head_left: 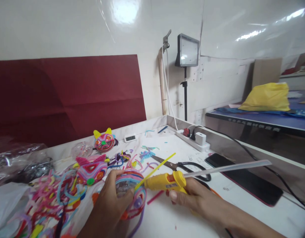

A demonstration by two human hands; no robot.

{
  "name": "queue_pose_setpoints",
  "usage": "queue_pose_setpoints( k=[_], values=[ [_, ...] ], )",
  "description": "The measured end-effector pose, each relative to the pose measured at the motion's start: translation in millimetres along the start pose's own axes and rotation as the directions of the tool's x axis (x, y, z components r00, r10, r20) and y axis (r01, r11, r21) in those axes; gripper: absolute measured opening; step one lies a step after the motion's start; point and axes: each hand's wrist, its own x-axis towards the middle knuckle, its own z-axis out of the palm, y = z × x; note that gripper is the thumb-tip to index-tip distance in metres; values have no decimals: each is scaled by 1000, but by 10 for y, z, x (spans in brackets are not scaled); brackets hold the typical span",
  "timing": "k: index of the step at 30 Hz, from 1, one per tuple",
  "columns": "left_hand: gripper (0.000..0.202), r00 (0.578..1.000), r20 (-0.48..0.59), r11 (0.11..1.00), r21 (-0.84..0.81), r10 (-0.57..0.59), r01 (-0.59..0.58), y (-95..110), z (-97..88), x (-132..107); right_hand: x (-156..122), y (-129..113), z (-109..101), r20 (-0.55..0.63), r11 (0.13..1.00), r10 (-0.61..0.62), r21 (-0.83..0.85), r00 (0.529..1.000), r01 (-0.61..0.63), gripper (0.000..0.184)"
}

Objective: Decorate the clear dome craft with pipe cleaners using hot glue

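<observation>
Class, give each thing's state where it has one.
Yellow plastic glue gun: held in right hand, translucent stick loaded
Multicoloured round craft piece: held in left hand
Black-handled metal scissors: unheld
Black rectangular phone: screen dark
White plastic power strip: plugs inserted
Black rectangular floodlight: apparently unlit
White rectangular display: unreadable

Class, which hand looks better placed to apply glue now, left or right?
Probably the right hand: it grips the yellow glue gun, pointed toward the decorated piece that the left hand holds.
</observation>
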Motion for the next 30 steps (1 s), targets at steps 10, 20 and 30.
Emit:
queue_pose_setpoints(
  k=[10, 20, 30],
  values=[
    [47, 1000, -15, 999, 35, 6, -5, 7, -2, 0, -7, -35, -14, 17, 1000, 2, 12, 1000, -2, 29],
    [45, 999, -13, 999, 21, 34, -34, 27, 4, -10, 65, -56, -4, 98, 997, -60, 59, 993, 54, 33],
    [45, 1000, -17, 998, 68, 21, -19, 32, 9, -16, 74, -1, 2, 72, 993, 115, -8, 991, -115, 63]
  ],
)
